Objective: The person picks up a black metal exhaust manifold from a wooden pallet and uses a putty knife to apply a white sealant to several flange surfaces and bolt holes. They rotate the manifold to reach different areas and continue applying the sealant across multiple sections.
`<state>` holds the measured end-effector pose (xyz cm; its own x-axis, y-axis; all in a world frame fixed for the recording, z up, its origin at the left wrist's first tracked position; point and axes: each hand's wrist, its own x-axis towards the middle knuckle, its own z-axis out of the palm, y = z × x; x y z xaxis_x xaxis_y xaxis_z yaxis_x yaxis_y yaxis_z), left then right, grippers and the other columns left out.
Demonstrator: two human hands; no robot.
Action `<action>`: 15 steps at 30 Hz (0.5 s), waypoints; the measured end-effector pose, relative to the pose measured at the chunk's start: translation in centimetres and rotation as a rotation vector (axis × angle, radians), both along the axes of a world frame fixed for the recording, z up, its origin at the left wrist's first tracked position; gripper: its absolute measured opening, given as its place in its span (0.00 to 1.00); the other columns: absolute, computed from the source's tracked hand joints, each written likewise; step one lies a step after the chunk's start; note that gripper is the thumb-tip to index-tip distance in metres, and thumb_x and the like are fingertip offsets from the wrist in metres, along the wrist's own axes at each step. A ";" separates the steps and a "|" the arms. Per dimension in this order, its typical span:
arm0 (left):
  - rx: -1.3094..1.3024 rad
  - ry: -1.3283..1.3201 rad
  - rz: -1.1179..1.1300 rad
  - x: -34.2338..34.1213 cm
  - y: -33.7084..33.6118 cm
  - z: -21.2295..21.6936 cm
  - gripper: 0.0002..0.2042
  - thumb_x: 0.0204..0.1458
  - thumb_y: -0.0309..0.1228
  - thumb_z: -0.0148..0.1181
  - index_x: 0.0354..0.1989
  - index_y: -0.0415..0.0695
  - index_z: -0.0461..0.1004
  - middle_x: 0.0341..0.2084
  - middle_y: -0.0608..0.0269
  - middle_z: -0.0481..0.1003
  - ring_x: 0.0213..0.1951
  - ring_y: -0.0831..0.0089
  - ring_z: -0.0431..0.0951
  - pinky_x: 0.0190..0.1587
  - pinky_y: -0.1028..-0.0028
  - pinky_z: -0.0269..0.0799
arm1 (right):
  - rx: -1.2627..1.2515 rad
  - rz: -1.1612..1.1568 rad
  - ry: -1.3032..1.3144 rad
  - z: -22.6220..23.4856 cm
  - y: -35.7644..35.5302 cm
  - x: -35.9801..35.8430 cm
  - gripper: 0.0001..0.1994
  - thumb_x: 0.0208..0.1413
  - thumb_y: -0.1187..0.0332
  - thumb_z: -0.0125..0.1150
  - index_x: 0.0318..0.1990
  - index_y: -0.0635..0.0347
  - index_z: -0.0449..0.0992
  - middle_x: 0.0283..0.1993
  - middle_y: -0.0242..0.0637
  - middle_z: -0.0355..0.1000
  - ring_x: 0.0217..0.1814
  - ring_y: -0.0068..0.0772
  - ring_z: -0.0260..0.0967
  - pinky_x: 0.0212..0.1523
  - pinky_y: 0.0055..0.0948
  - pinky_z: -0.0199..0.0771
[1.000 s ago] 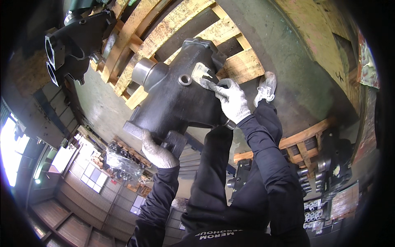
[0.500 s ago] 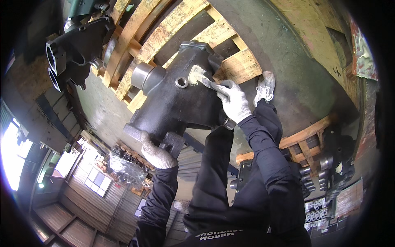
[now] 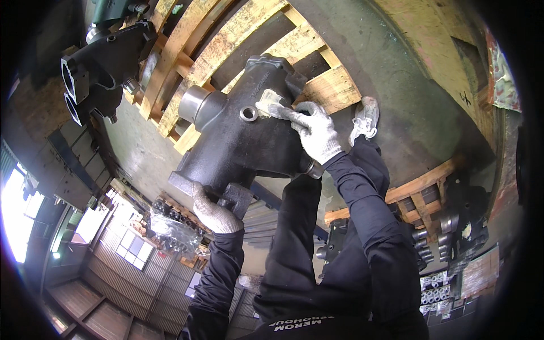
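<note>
Both gloves are knitted, with ribbed cuffs: the left glove (image 3: 217, 215) greyish, the right glove (image 3: 320, 136) whiter, its fingers (image 3: 307, 107) darkened. Sleeves (image 3: 371, 209) are long, dark navy to black, and creased; trousers (image 3: 290, 243) are black. White lettering (image 3: 297, 324) marks the dark clothing; the visible shoe (image 3: 366, 118) is pale grey, white-laced.

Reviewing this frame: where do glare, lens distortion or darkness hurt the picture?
Head view: the big window at far left is blown out to white; head view: plastic wrap shows glare; head view: the pallet slats bow and the corners fall to black; head view: the black casting and right hand read clearly.
</note>
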<state>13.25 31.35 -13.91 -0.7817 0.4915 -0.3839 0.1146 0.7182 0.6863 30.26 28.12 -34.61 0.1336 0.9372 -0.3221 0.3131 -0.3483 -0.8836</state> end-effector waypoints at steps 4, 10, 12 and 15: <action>-0.013 -0.016 0.012 -0.1 0.0 0.1 0.20 0.61 0.48 0.60 0.48 0.44 0.71 0.39 0.65 0.71 0.43 0.69 0.74 0.49 0.67 0.70 | 0.001 -0.005 -0.028 -1.0 0.0 -0.6 0.22 0.52 0.73 0.65 0.52 0.30 0.84 0.46 0.32 0.72 0.51 0.42 0.70 0.56 0.38 0.73; -0.002 -0.045 0.018 0.0 0.0 0.1 0.24 0.61 0.48 0.60 0.54 0.41 0.69 0.45 0.60 0.73 0.49 0.64 0.75 0.55 0.63 0.70 | -0.161 -0.123 0.057 -2.7 -0.1 -0.3 0.20 0.51 0.74 0.67 0.50 0.39 0.84 0.45 0.35 0.74 0.51 0.42 0.71 0.54 0.37 0.73; -0.007 -0.044 0.008 -0.2 0.1 0.0 0.25 0.61 0.48 0.60 0.56 0.40 0.69 0.47 0.59 0.74 0.50 0.62 0.76 0.56 0.62 0.70 | -0.186 -0.148 0.077 -2.9 -0.1 -0.4 0.19 0.51 0.74 0.68 0.51 0.44 0.84 0.45 0.36 0.75 0.50 0.42 0.72 0.54 0.36 0.74; -0.031 -0.042 0.021 -0.4 0.1 0.1 0.25 0.61 0.48 0.60 0.56 0.40 0.68 0.47 0.58 0.73 0.50 0.61 0.76 0.56 0.62 0.71 | -0.176 -0.150 0.055 -3.0 0.1 -0.7 0.17 0.51 0.74 0.69 0.50 0.50 0.83 0.45 0.38 0.75 0.49 0.42 0.74 0.53 0.35 0.74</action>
